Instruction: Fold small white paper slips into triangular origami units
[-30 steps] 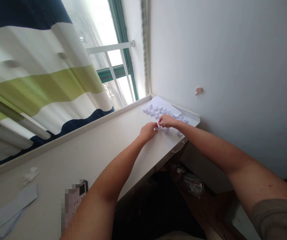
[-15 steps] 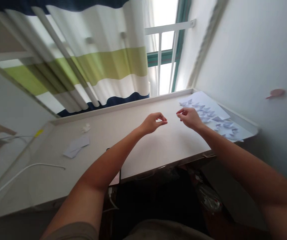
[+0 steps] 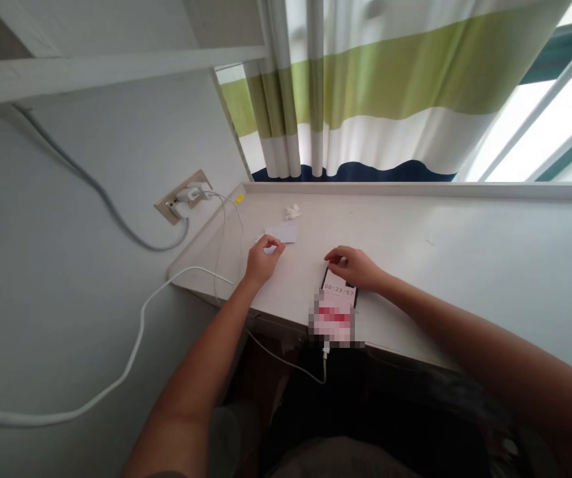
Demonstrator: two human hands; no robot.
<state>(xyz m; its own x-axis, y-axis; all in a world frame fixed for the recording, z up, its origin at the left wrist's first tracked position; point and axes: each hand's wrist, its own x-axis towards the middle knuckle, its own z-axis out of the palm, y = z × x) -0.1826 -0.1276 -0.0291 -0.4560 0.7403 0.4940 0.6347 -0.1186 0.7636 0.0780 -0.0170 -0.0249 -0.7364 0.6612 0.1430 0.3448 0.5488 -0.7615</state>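
Observation:
My left hand (image 3: 264, 257) is over the left part of the desk, at the near edge of some small white paper pieces (image 3: 286, 232). Its thumb and forefinger curl together by the paper; whether they grip a piece I cannot make out. My right hand (image 3: 358, 267) hovers by the top end of a phone (image 3: 340, 282) that shows a running timer. Those fingers are bent in a pinch, with nothing visible between them. Behind the papers lies a crumpled white scrap (image 3: 292, 212).
A white cable (image 3: 324, 368) runs from the phone's lower end past the desk's front edge. Plugs sit in a wall socket (image 3: 183, 197) at left, and a thicker white cord (image 3: 141, 325) crosses there. Curtains (image 3: 380, 86) hang behind the desk's raised back rim (image 3: 365, 190).
My view has swung left, taking the many folded paper pieces on the right mostly out of sight. Both hands have moved left, the left one to the paper pieces, the right one to the phone.

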